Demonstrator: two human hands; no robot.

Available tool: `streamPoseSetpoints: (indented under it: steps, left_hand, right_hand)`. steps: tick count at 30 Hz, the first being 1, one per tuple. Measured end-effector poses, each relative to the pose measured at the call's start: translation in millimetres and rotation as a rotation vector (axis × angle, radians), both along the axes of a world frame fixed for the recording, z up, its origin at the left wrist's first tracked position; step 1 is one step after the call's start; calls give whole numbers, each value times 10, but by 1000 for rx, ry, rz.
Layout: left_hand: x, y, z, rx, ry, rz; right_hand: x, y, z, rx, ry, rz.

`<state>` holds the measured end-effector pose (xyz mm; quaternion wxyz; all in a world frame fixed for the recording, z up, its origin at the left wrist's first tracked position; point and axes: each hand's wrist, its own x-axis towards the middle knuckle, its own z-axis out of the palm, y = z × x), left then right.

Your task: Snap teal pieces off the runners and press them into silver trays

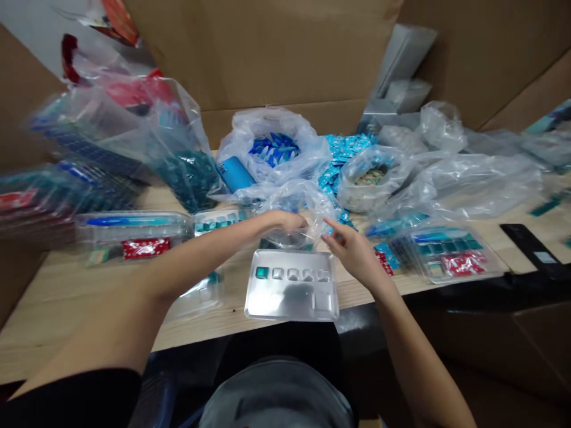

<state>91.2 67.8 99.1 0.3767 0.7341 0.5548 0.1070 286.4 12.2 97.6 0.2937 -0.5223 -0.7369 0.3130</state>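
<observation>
A clear plastic blister tray [292,297] lies at the near edge of the wooden table [66,297]. Its row of small pockets holds one teal square piece [262,272] at the left end; the other pockets look bare. Just behind the tray, my left hand [289,221] reaches into the mouth of a small clear plastic bag [303,202], fingers curled and partly hidden by the film. My right hand [350,246] is at the bag's right side, thumb and fingers pinched on its edge.
Filled blister packs with red labels lie at left [134,235] and right [450,255]. Behind them stand bags of blue pieces [274,145], a blue cylinder [235,172], more clear bags [468,184] and cardboard walls. A black phone-like slab [530,249] lies at right.
</observation>
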Motion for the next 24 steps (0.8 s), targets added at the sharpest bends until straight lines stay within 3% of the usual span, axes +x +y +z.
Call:
streamPoseSetpoints:
  steps: [2,4,8,10,15,18,24]
  left_hand:
    - [-28,125,203,-93,51,-142]
    - [-92,207,412,-138,86,-227]
    - [-261,256,746,-117,70,-256]
    - [-306,257,833,-101,34,-254]
    - [-327,281,870,-16,40,-284]
    - [-362,279,840,45,14,-249]
    - [-443,135,721,219,4,-153]
  right_hand:
    - [4,8,91,27,142,-134]
    - [-58,41,196,-95,397,-198]
    - [-380,224,338,-757,843,-127]
    - [-565,344,353,-987,970,-70]
    - [-833,525,325,-1049,1180,-114]
    - [-840,530,328,-1077,1169,-145]
    - [-752,486,340,-1069,1203,-66]
